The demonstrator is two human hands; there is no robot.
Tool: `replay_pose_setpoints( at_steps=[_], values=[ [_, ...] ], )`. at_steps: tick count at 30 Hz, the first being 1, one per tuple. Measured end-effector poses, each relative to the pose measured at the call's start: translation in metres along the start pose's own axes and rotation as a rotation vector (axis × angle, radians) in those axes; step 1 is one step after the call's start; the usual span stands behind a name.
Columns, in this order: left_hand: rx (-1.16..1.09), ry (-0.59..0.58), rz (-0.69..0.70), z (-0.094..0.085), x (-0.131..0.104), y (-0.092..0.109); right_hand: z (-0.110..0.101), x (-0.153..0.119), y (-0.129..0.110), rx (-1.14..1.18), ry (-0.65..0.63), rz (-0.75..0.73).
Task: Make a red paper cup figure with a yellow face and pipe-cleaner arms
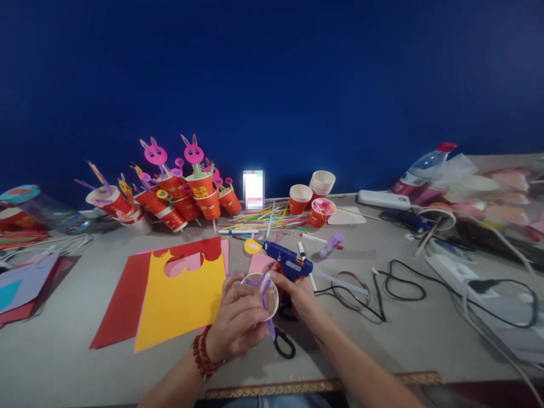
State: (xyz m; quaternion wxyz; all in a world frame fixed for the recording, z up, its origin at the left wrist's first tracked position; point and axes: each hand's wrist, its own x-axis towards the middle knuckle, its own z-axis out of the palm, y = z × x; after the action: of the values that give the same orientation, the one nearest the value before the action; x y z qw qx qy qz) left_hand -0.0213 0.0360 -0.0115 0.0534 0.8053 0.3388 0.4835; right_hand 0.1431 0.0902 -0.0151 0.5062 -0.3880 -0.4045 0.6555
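A paper cup (272, 299) is tilted with its white mouth toward me, and my left hand (240, 314) wraps around its near side. Purple straws (266, 296) lie across the rim, one bending down past the outside of the cup. My right hand (300, 292) has its thumb and finger closed at the straw on the right part of the rim; its other fingers are hidden. Just behind that hand sits a blue glue gun (289, 262), nozzle pointing left, its handle mostly covered. Below the cup shows the black handle of scissors (284, 344).
Yellow paper (182, 306) and red paper (121, 309) lie on the left. Decorated red cups (202, 195) stand behind, beside loose straws (259, 218). White-mouthed cups (300, 198), a purple glue stick (331, 245), tape roll (352, 290) and black cord (408, 266) are to the right.
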Motion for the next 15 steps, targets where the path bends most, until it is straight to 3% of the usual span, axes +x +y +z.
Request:
replay_pose_setpoints(
  at_steps=[15],
  values=[
    [0.031, 0.03, 0.016, 0.0018, 0.0038, 0.0018, -0.003, -0.0003, 0.0099, -0.011, -0.017, -0.048]
  ],
)
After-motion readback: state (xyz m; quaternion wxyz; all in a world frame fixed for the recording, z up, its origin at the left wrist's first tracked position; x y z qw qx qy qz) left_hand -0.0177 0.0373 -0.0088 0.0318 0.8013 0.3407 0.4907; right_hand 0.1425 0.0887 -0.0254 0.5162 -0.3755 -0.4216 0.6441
